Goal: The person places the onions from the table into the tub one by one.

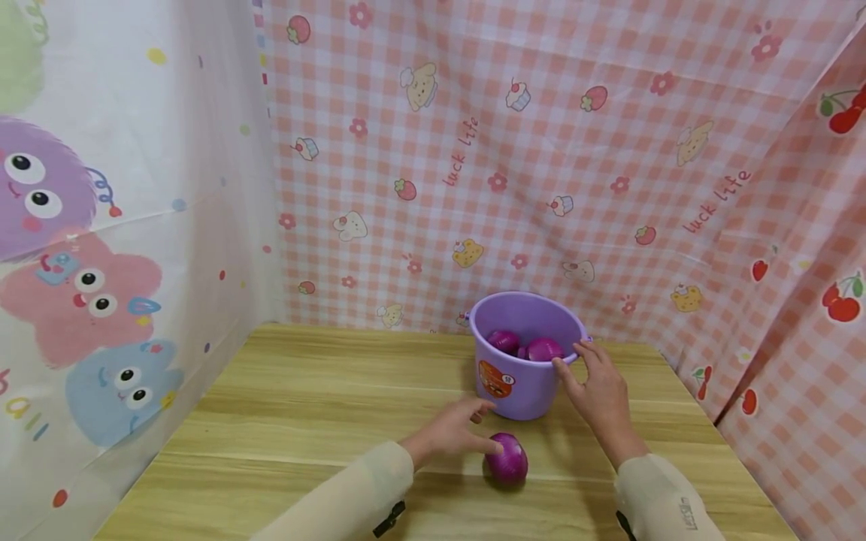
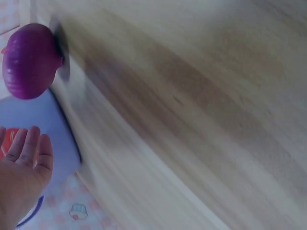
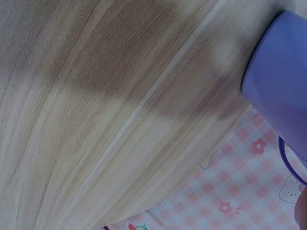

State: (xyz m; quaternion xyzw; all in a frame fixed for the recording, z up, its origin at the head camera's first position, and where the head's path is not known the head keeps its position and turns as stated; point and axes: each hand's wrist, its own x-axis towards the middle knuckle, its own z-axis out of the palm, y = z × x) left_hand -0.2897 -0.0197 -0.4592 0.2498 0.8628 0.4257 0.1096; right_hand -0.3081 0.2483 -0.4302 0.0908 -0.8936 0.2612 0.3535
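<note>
A purple bucket (image 1: 521,391) with an orange sticker stands on the table, two purple onions (image 1: 544,349) visible inside it. At its right rim, my right hand (image 1: 602,391) grips with thumb and fingertips. Another purple onion (image 1: 509,462) lies on the tabletop in front of the bucket. My left hand (image 1: 455,430) reaches in from its left with fingers spread, the thumb overlapping the onion in the head view. In the left wrist view, the onion (image 2: 31,61) is apart from the extended fingers. The right wrist view catches only the bucket's side (image 3: 280,72) and a sliver of hand.
The wooden table (image 1: 304,421) extends left of the bucket and toward the front. Behind it hangs a pink checked cloth (image 1: 379,165), close to the bucket. A white cartoon-print cloth (image 1: 203,165) borders the left side, and a cherry-print cloth (image 1: 798,323) the right.
</note>
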